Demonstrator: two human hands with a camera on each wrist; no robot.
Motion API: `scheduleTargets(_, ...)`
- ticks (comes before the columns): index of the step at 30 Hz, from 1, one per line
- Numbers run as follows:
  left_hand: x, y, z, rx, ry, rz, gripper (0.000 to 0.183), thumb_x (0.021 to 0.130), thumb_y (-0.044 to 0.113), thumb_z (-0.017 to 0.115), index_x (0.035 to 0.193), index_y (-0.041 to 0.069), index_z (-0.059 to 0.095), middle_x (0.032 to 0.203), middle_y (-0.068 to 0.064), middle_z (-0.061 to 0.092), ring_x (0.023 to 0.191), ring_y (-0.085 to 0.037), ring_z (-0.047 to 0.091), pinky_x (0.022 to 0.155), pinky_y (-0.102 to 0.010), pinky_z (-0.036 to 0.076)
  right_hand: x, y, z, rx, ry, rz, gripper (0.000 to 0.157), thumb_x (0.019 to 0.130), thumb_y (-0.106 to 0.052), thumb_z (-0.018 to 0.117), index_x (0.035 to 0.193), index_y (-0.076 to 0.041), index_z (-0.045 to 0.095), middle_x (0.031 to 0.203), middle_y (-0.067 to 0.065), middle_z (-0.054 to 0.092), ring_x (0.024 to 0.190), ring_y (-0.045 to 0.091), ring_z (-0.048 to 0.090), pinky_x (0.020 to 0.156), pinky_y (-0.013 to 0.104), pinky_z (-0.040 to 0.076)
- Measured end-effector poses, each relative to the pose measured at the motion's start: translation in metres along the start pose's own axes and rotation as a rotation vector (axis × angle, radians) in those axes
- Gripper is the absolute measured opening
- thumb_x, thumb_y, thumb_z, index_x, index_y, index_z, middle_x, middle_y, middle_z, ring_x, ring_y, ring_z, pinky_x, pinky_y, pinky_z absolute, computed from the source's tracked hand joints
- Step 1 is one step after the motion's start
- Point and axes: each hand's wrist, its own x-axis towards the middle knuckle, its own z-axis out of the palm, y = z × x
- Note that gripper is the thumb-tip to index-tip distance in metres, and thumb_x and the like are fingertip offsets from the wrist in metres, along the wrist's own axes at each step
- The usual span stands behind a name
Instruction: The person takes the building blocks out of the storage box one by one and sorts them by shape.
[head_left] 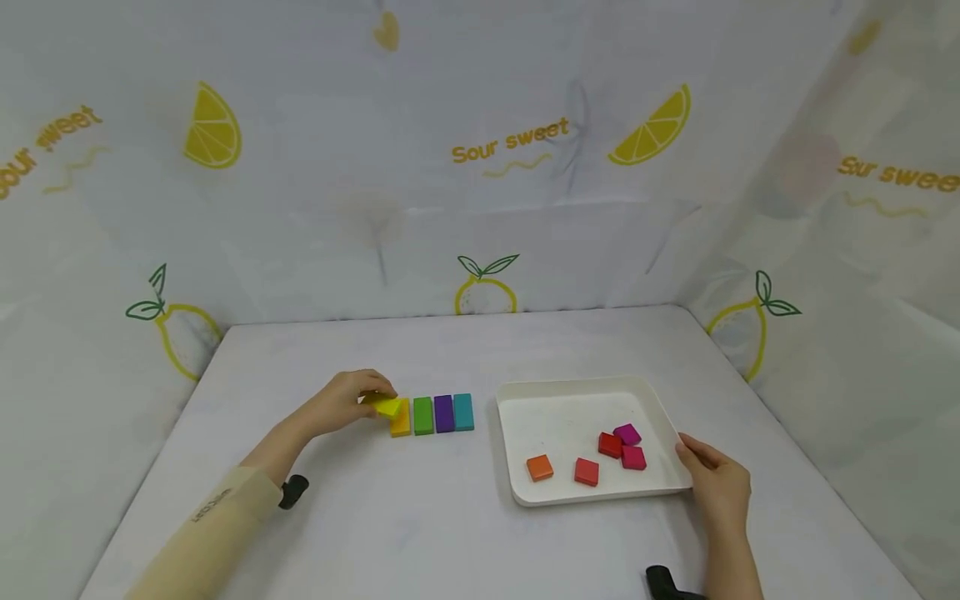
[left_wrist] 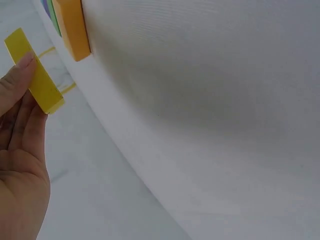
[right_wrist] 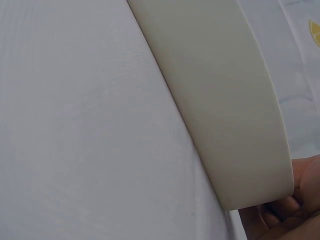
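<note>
My left hand (head_left: 347,403) pinches a bright yellow block (head_left: 387,407) between thumb and fingers. In the left wrist view this yellow block (left_wrist: 44,87) is held up off the table, tilted, apart from the orange-yellow block (left_wrist: 73,30). In the head view it overlaps that orange-yellow block (head_left: 401,421), the left end of a row. Rightward in the row lie a green block (head_left: 423,416), a purple block (head_left: 444,414) and a blue block (head_left: 463,412). At its front right corner, my right hand (head_left: 722,487) grips a white tray (head_left: 562,417), thumb at the rim.
Inside the tray lie an orange block (head_left: 539,467), a light red block (head_left: 587,472), a red block (head_left: 610,445), a magenta block (head_left: 627,434) and a pink-red block (head_left: 633,457). A lemon-printed white sheet (head_left: 337,233) rises behind the white table (head_left: 420,533).
</note>
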Motion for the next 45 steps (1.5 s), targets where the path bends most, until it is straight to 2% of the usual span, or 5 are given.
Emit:
scheduleTargets(9,-0.014,-0.014,-0.004,0.019,-0.04,-0.071,0.032,0.082,-0.009,0.07,0.107,0.011,0.072,0.118,-0.006,0.069,0.11,-0.025,0.065,0.098,-0.043,0.055,0.001,0.001,0.002,0.041,0.001,-0.011,0.049,0.091,-0.041,0.068,0.127,-0.006,0.067,0.074,-0.039,0.058,0.08,-0.026,0.043,0.068,-0.001,0.041)
scheduleTargets(32,-0.01,-0.024,0.011,0.074,-0.124,-0.055,0.039,0.076,-0.016,0.069,0.1,0.014,0.075,0.12,-0.007,0.067,0.117,-0.031,0.062,0.104,-0.051,0.051,0.001,0.0,0.001,0.037,0.0,-0.013,0.049,0.092,-0.04,0.067,0.128,-0.006,0.066,0.075,-0.04,0.057,0.078,-0.027,0.042,0.067,-0.002,0.041)
scheduleTargets(39,-0.013,-0.021,0.01,0.069,-0.104,-0.09,0.042,0.077,-0.017,0.064,0.104,0.012,0.076,0.128,-0.011,0.063,0.122,-0.035,0.059,0.107,-0.056,0.047,0.003,0.0,0.001,0.019,-0.002,-0.006,0.05,0.092,-0.042,0.067,0.128,-0.008,0.067,0.079,-0.038,0.06,0.082,-0.026,0.042,0.067,-0.002,0.04)
scheduleTargets(42,-0.016,-0.019,0.011,0.024,-0.047,-0.116,0.043,0.078,-0.011,0.07,0.116,0.007,0.07,0.132,-0.013,0.061,0.126,-0.038,0.057,0.108,-0.055,0.046,0.002,0.0,0.002,0.007,0.003,-0.003,0.049,0.092,-0.043,0.066,0.127,-0.009,0.067,0.084,-0.035,0.064,0.083,-0.024,0.042,0.067,-0.002,0.04)
scheduleTargets(45,-0.02,-0.018,0.015,-0.064,0.047,-0.172,0.058,0.076,0.0,0.08,0.13,0.001,0.059,0.137,-0.018,0.056,0.131,-0.041,0.053,0.11,-0.052,0.045,0.002,0.0,0.001,0.006,0.007,0.005,0.05,0.092,-0.043,0.066,0.128,-0.009,0.067,0.081,-0.036,0.062,0.083,-0.024,0.041,0.067,-0.002,0.039)
